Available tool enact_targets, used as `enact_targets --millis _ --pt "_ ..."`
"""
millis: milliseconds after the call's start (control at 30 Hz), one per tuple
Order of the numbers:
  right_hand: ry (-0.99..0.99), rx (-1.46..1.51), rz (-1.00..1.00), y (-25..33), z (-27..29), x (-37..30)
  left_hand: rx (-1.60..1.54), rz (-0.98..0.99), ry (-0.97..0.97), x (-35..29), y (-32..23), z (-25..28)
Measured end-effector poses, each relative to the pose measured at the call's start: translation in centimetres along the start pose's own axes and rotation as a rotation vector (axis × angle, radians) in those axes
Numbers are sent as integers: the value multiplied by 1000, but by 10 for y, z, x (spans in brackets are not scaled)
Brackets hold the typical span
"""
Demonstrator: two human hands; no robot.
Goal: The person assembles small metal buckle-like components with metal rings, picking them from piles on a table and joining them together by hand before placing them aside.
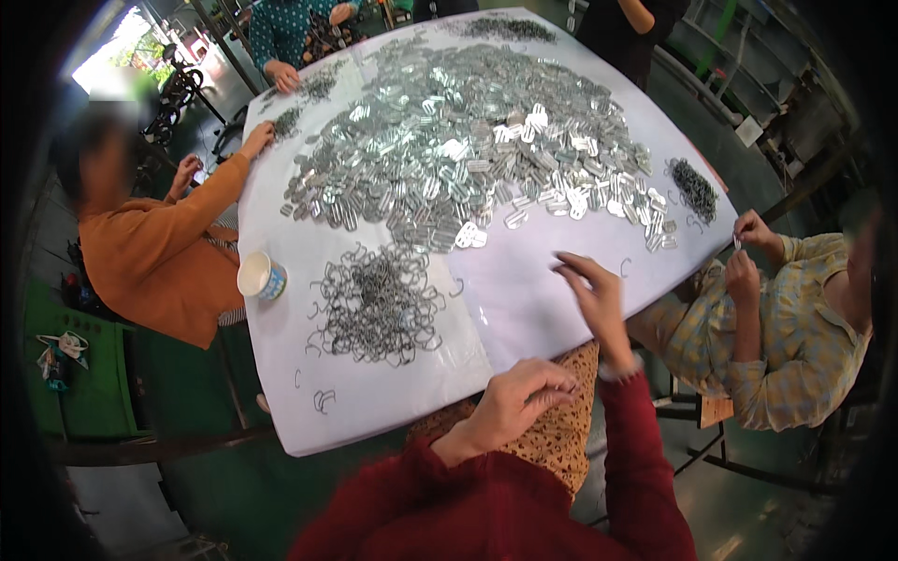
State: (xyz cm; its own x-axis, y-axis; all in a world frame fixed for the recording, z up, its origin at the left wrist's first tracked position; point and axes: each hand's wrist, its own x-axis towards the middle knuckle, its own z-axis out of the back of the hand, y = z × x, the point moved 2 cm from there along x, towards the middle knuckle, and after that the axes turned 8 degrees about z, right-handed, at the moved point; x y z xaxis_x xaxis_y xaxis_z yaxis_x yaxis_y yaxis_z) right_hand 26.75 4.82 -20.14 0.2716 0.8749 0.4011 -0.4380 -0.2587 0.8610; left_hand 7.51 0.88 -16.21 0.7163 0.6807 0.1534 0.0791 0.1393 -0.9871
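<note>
**Room to move on the near right of the bench (524, 323)**

My left hand (513, 404) is at the near edge, fingers curled inward; I cannot tell whether they grip anything. My right hand (601, 307), blurred, is loosely open over the smooth white stretch that gives me room. One loose wire hook (625, 268) lies just to its right. On the near left, a tangle of wire hooks (379, 304) sits in from the edge, and a paper cup (264, 278) stands by the left edge. Farther, a small hook pile (693, 193) hugs the right edge, and a broad heap of flat metal buckles (449, 140) spreads toward the far side.
</note>
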Motion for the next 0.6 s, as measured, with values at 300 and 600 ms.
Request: enact_targets --millis 300,600 --pt "486 -870 504 -101 -82 94 24 -82 29 -11 0 -2" --pt "67 226 -315 -63 -30 0 107 -201 -60 -19 9 -7"
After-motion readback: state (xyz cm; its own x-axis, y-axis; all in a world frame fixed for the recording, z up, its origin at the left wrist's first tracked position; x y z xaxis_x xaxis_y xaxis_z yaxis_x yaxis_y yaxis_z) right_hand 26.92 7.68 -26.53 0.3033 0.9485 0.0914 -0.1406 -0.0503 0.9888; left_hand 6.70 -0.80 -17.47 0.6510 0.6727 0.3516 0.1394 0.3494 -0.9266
